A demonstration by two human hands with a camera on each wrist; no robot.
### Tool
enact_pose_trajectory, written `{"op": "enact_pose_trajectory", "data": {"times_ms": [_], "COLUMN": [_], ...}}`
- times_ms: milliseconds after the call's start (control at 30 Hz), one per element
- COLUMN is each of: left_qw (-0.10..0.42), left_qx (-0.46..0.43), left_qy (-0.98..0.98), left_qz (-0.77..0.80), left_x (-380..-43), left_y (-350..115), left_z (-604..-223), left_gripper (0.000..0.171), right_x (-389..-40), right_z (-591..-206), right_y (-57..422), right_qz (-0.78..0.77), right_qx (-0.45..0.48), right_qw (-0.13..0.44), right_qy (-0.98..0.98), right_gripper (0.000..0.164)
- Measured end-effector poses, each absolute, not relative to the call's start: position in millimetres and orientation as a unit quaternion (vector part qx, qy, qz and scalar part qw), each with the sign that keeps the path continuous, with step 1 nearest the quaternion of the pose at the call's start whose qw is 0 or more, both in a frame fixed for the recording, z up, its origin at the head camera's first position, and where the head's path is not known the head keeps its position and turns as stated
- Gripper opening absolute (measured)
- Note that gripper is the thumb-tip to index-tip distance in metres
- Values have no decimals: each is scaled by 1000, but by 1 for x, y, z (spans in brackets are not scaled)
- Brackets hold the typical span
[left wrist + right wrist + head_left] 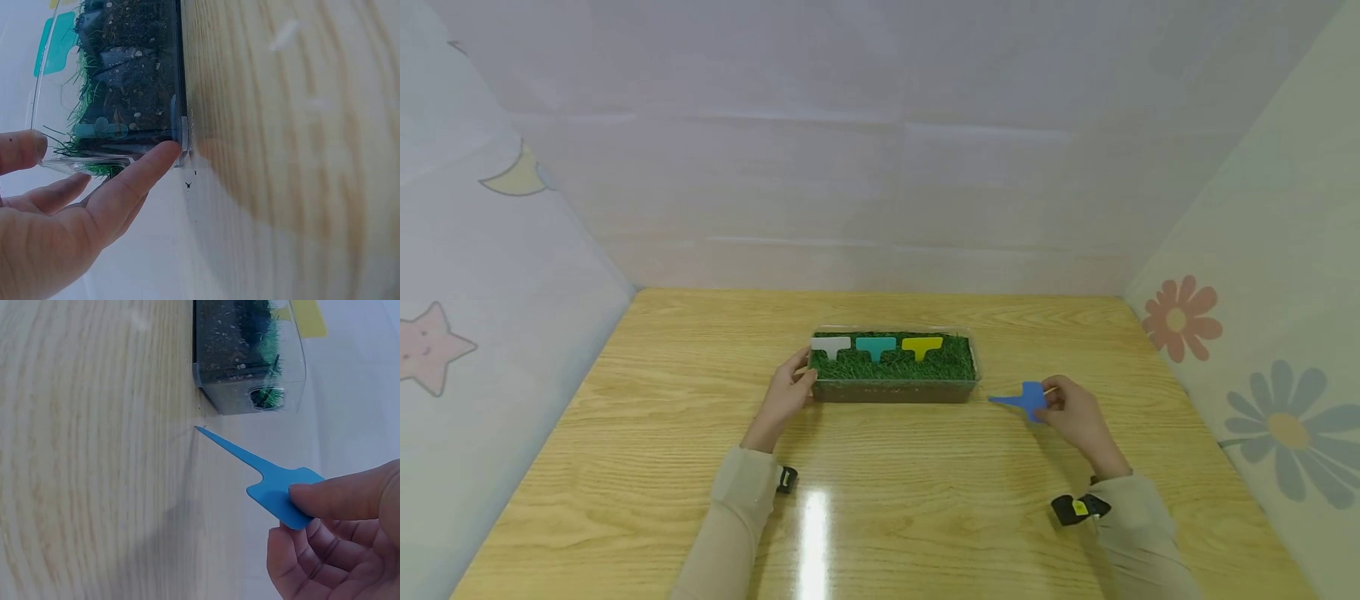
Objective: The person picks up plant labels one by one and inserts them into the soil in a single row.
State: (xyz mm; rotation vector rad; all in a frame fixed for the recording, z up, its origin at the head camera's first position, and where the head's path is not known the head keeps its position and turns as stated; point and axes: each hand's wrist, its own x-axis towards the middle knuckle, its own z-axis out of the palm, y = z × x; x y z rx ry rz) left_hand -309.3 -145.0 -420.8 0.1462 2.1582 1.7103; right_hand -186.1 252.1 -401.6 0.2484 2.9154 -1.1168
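A clear plastic box (895, 392) holds dark soil topped with green grass (880, 367). Three T-shaped plant labels stand in a row in the grass: white (831, 343), teal (876, 344) and yellow (922, 343). My left hand (786, 392) rests against the box's left end, its fingers mostly straight, one fingertip at the lower corner in the left wrist view. To the right of the box, my right hand (1075, 412) pinches the head of a blue plant label (278, 494) between thumb and fingers. The label's pointed stem aims left, its tip apart from the box.
The box sits on a wood-grain table (925, 500), towards its back edge. Pale walls rise behind and on both sides, with a pink star (433, 348) on the left and printed flowers (1288, 432) on the right. Each wrist wears a black strap.
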Motion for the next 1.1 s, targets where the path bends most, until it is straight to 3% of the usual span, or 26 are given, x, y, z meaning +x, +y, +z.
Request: {"op": "enact_pose_trajectory", "data": {"times_ms": [300,833,1100], "left_qw": [195,190,188], "left_qx": [53,55,54], "left_qy": [765,768,770], "left_qz": [612,609,608], "left_x": [-308,-309,-309], "left_y": [-146,-146,-146], "left_z": [-418,-421,-421], "left_gripper": [51,50,49], "right_x": [-187,-192,-197], "right_z": [-393,-382,-374], "right_y": [254,254,252], "right_qz": [-347,-326,-294], "right_qx": [59,36,-38], "right_qw": [-45,-107,-152], "right_qy": [935,939,943], "right_gripper": [20,10,8]}}
